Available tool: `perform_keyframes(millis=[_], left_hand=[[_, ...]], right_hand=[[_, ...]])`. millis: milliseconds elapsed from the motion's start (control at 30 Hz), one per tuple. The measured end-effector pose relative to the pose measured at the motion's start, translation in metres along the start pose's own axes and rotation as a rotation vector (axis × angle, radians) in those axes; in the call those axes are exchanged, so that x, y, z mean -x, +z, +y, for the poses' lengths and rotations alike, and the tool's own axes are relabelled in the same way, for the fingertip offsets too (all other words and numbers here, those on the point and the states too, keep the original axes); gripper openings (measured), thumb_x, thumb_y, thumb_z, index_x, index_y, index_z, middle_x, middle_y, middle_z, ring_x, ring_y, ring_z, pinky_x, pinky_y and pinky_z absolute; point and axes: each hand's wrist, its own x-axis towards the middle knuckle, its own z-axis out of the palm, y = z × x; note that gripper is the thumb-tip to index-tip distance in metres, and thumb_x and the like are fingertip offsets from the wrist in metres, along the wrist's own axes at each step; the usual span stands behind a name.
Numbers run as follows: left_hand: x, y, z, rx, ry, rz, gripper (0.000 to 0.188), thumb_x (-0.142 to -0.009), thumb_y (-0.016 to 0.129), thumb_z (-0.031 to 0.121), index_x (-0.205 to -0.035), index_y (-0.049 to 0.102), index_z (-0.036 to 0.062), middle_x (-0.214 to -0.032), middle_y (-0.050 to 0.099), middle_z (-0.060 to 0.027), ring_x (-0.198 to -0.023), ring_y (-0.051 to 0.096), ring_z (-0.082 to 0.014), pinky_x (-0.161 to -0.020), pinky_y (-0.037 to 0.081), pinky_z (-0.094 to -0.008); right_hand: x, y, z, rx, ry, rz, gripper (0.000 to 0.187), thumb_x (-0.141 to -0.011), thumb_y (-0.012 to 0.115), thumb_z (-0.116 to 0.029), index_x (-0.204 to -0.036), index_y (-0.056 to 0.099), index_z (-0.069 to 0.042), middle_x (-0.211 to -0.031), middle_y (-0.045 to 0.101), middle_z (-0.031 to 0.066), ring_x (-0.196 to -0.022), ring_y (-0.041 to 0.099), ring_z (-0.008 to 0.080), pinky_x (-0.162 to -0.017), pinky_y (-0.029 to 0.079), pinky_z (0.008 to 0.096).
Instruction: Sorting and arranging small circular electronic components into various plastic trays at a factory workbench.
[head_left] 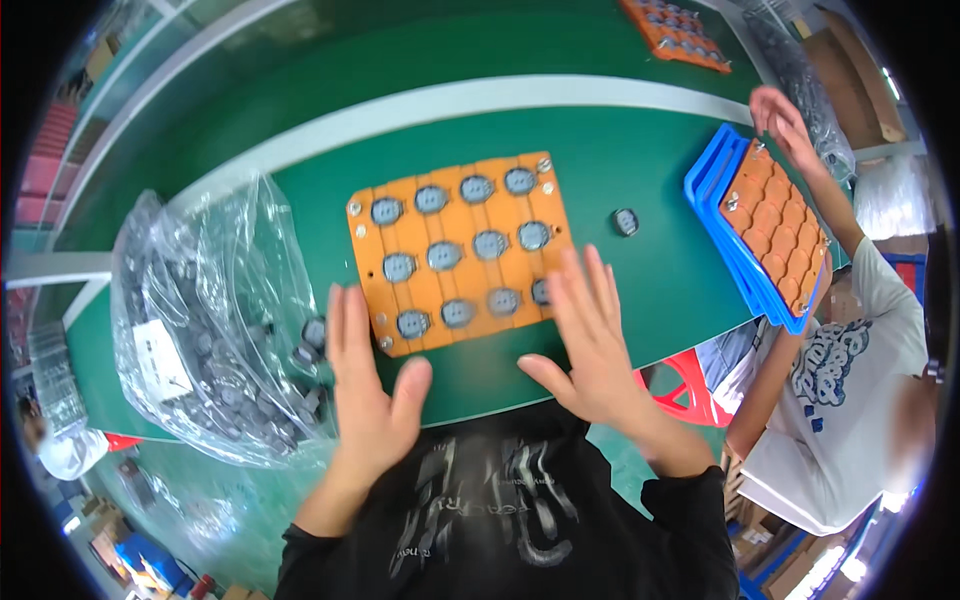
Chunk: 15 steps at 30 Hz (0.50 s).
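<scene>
Leftward, clear bag (pixel 225 245): thin, glossy plastic film, crumpled into sharp folds, laid on the smooth green worktop (pixel 655 290); a pale rectangular label (pixel 162 360) is seen on its side.
Dark pieces (pixel 235 390): small, rounded and hard-looking, heaped inside the film; a few are seen at its right side, near the left hand.
Left hand (pixel 375 405): placed just beside the lower left edge of the orange tray; its fingers (pixel 346 330) are straightened and kept close together, with the thumb held well apart.
Orange tray (pixel 468 280): a flat, rigid, matt slab set slightly askew on the worktop between the two hands; it is ribbed lengthwise and fitted with shiny metal studs at its corners.
Grey pieces (pixel 443 255): rounded, seated in the tray in three rows of four; the one at the lower right is partly covered by the right hand.
Right hand (pixel 597 370): held over the lower right corner, fingers extended and slightly spread, thumb parted; whether the tray is touched cannot be told.
Loose piece (pixel 626 222): dark-rimmed and rounded, laid between the tray and the blue trays.
Far tray (pixel 680 35): orange, studded and filled, seen beyond a pale curved strip (pixel 450 100).
Blue trays (pixel 702 185): smooth plastic, stacked, topped by an orange plate (pixel 775 235) patterned with scale-like hollows.
Co-worker's hand (pixel 783 125): blurred, raised near the stack's upper end.
</scene>
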Motion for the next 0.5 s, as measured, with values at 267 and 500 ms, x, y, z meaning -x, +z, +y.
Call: perform_keyframes(millis=[267,500], left_hand=[[-0.019,-0.004,0.017,1.122,-0.078,0.119,0.087,-0.097,0.063,0.043,-0.157,0.017,-0.0009,-0.161,0.027,-0.0215,-0.143,0.039,-0.0377,-0.115,0.037,-0.0492],[-0.071,-0.025,0.029,1.212,-0.505,0.047,0.045,-0.106,0.051,0.025,-0.141,0.049,-0.0013,-0.136,0.060,-0.0165,-0.123,0.061,-0.0331,-0.097,0.053,-0.0529]], right_hand=[[-0.007,0.015,-0.001,-0.285,0.256,0.309,0.083,-0.093,0.069,-0.027,-0.152,0.027,0.013,-0.155,0.036,0.0327,-0.148,0.030,0.0478,-0.123,0.020,0.0548],[-0.004,0.010,0.004,-0.517,0.199,0.293,0.075,-0.091,0.072,-0.026,-0.149,0.038,0.007,-0.154,0.037,0.0320,-0.147,0.034,0.0452,-0.121,0.025,0.0520]])
